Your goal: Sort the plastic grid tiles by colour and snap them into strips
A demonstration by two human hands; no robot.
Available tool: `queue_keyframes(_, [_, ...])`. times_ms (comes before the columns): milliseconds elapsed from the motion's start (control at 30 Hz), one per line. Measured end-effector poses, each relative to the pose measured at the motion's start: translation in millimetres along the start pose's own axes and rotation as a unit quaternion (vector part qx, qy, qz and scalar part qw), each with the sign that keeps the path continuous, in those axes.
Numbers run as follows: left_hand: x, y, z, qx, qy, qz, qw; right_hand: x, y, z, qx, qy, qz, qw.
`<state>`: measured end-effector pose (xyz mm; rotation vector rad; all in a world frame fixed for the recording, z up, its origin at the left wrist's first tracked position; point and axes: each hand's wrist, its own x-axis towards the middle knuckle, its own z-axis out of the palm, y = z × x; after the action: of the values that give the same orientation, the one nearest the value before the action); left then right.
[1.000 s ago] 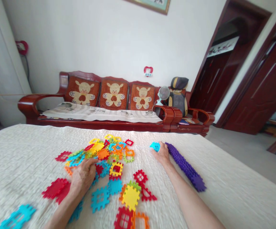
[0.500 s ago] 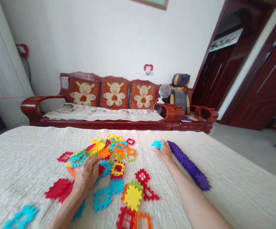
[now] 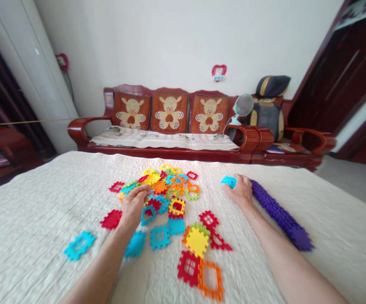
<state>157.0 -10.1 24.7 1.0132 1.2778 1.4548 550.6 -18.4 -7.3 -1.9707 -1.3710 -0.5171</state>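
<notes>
My left hand (image 3: 135, 207) is over the left side of a pile of coloured plastic interlocking tiles. Its fingers are pinched near an orange tile (image 3: 160, 187); anything between them is hidden. A red tile (image 3: 111, 219) lies beside that wrist. My right hand (image 3: 241, 191) closes round a short stack of light blue tiles (image 3: 230, 181), which rests on its side on the table. Just right of this hand lies a long row of purple tiles (image 3: 274, 210), stacked face to face.
Loose tiles lie nearer me: a yellow tile (image 3: 197, 240), a red window tile (image 3: 189, 267), an orange frame (image 3: 211, 279) and a blue window tile (image 3: 79, 245). A cream cloth covers the table (image 3: 37, 202). Beyond it stand a wooden sofa (image 3: 170, 153) and a small fan (image 3: 243, 105).
The view has swung left, so the scene sits further right. My left hand stays by the pile, its fingertips slightly further in. My right hand still grips the light blue stack.
</notes>
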Motion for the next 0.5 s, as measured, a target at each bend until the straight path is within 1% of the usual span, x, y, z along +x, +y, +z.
queue_keyframes(67, [0, 2, 0.5, -0.024, 0.011, -0.006, 1.0, -1, -6, -3, 0.023, 0.027, -0.061, 0.997])
queue_keyframes(133, [0, 3, 1.0, -0.015, 0.007, -0.007, 1.0, -5, -15, -7, 0.053, 0.036, -0.123, 0.99])
queue_keyframes(200, [1, 3, 1.0, 0.023, -0.015, -0.006, 1.0, -12, -26, -11, 0.076, 0.02, -0.168, 0.983])
queue_keyframes(300, [2, 5, -1.7, 0.097, -0.061, 0.013, 0.993, -27, -40, -18, 0.092, -0.021, -0.207, 0.974])
queue_keyframes(333, [2, 6, -4.0, 0.124, -0.071, 0.029, 0.989, -33, -44, -20, 0.097, -0.032, -0.215, 0.971])
queue_keyframes(400, [-2, 10, -10.6, 0.192, -0.07, 0.079, 0.976, -44, -48, -25, 0.117, -0.05, -0.223, 0.967])
queue_keyframes(433, [-5, 12, -14.8, 0.231, -0.064, 0.111, 0.964, -50, -49, -27, 0.13, -0.056, -0.22, 0.965])
queue_keyframes(500, [-17, 13, -23.7, 0.309, -0.057, 0.175, 0.933, -61, -51, -31, 0.155, -0.066, -0.193, 0.967])
